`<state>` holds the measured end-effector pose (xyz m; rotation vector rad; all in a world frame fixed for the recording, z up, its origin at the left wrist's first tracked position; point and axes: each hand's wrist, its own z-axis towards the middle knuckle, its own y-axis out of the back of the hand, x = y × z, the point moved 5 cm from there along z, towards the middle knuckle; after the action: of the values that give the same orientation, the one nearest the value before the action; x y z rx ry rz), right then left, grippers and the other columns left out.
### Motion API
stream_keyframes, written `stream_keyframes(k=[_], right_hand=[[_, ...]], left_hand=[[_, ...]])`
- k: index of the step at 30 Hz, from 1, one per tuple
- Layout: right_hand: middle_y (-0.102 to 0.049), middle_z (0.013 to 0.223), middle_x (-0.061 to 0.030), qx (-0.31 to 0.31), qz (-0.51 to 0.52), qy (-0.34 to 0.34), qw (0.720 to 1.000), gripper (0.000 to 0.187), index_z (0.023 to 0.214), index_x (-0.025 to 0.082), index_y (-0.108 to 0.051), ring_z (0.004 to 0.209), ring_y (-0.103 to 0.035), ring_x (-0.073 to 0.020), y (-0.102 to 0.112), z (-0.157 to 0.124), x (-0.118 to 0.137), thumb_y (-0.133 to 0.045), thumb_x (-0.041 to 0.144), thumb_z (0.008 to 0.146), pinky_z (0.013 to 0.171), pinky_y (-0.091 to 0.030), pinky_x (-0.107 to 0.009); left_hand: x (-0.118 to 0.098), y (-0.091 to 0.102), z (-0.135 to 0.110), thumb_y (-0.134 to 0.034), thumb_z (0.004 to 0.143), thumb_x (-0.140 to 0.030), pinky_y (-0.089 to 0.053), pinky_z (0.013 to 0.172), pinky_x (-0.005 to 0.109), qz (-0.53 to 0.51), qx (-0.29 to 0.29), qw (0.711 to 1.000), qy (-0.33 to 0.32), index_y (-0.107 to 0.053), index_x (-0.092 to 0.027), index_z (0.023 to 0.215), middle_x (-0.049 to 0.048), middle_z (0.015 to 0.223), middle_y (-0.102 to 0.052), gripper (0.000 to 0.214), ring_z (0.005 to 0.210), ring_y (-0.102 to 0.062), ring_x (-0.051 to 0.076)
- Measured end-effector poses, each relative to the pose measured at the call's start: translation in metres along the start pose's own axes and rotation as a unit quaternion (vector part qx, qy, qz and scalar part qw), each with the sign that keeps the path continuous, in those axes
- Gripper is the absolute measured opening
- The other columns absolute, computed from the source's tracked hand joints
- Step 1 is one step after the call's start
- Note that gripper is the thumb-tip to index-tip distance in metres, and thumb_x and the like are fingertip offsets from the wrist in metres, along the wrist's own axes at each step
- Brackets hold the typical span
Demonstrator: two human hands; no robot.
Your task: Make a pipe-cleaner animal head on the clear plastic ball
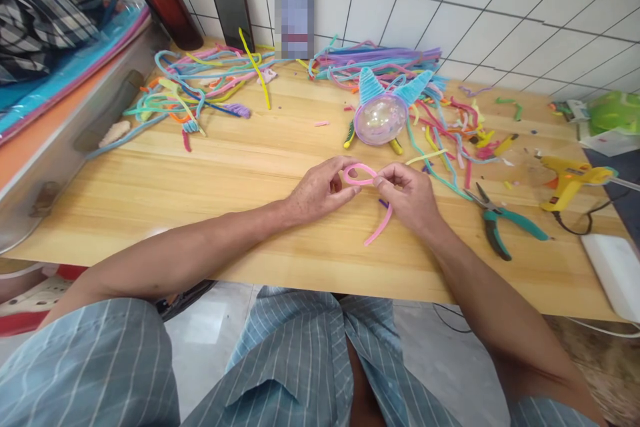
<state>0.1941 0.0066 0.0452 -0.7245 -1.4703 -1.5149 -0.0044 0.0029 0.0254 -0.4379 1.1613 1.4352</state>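
A pink pipe cleaner (361, 174) is bent into a small loop between my hands, its loose tail hanging down below my right hand. My right hand (407, 193) pinches it where the loop closes. The thumb and fingers of my left hand (323, 190) curve around the loop's left side, gripping it. Just beyond my hands sits a round, clear-fronted piece with a purple rim (381, 119) and two light-blue ear shapes (371, 85) on top. A short dark purple bit (384, 203) lies beside the pink tail.
Coloured pipe cleaners (190, 90) are heaped at the back left, with a bundle (380, 61) against the tiled wall. Pliers (495, 217), a yellow glue gun (570, 180) and a white power block (613, 273) lie right. A black phone (227, 0) leans behind; a plastic bin (90, 127) stands left.
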Motion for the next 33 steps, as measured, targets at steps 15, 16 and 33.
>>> stream_keyframes(k=[15,16,33], right_hand=[[-0.061,0.067,0.0008,0.025,0.014,-0.011,1.000,0.019,0.076,0.023,-0.066,0.063,-0.051,-0.0150,-0.001,0.000,0.001,-0.073,0.038,0.085,0.058,-0.039,-0.029],[-0.061,0.067,0.0007,0.026,0.016,-0.013,0.999,0.020,0.076,0.023,-0.066,0.064,-0.051,-0.0149,-0.001,0.000,0.001,-0.073,0.039,0.085,0.058,-0.039,-0.029],[-0.064,0.066,0.0012,0.070,0.200,-0.088,0.973,0.039,0.077,0.024,-0.067,0.057,-0.052,-0.0137,-0.007,0.003,-0.006,-0.086,0.058,0.079,0.051,-0.036,-0.027]], left_hand=[[0.009,0.006,0.004,-0.068,0.101,-0.044,-0.049,0.064,0.025,-0.109,-0.019,0.988,0.111,-0.072,-0.017,0.122,0.0070,0.112,-0.077,0.034,0.069,-0.058,0.010],[0.010,0.006,0.005,-0.069,0.101,-0.044,-0.049,0.063,0.025,-0.116,-0.021,0.986,0.116,-0.072,-0.017,0.120,0.0072,0.114,-0.077,0.033,0.068,-0.058,0.009],[0.007,-0.003,0.005,-0.077,0.093,-0.063,-0.049,0.063,0.026,-0.238,0.027,0.959,0.150,-0.075,-0.018,0.103,0.0013,0.086,-0.070,0.046,0.066,-0.055,0.010]])
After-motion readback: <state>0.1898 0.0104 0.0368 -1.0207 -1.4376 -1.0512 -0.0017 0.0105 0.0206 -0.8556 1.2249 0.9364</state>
